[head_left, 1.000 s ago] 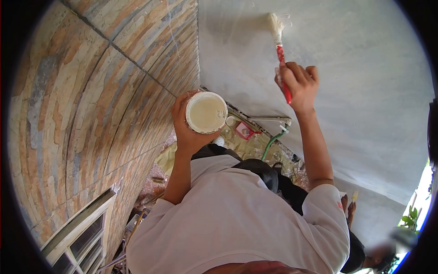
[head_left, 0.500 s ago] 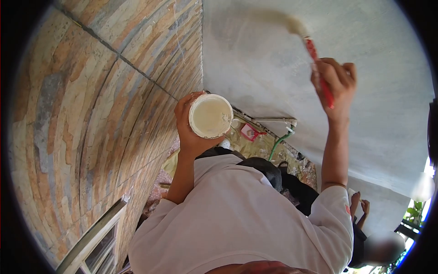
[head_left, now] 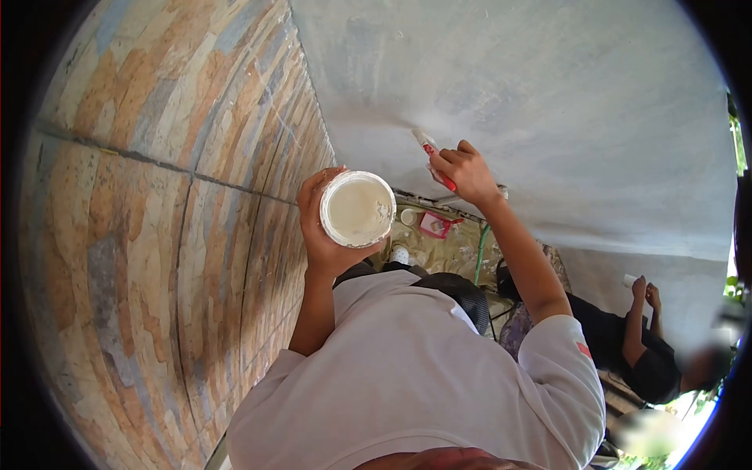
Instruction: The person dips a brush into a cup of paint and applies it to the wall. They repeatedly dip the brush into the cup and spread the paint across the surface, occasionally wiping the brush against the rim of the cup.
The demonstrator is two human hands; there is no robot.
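My left hand [head_left: 319, 223] is wrapped round a white tub [head_left: 358, 209] of pale, creamy liquid, whose rim is smeared. Up and to the right of the tub, my right hand [head_left: 464, 174] grips a paintbrush by its red handle [head_left: 442, 177]. The pale brush head [head_left: 421, 139] points up and to the left, at the grey wall [head_left: 501, 86]; whether its bristles touch the wall I cannot tell.
A stone-patterned tiled wall [head_left: 149, 235] fills the left side. Below are a pink tray [head_left: 434, 225], a small white cup [head_left: 408, 216], a green hose [head_left: 481, 254] and a stained floor sheet. A co-worker in black [head_left: 603, 329] is at the right, hands near the wall.
My right hand and the brush have moved left and down, closer to the tub. The view has shifted, and more of the co-worker shows at the right.
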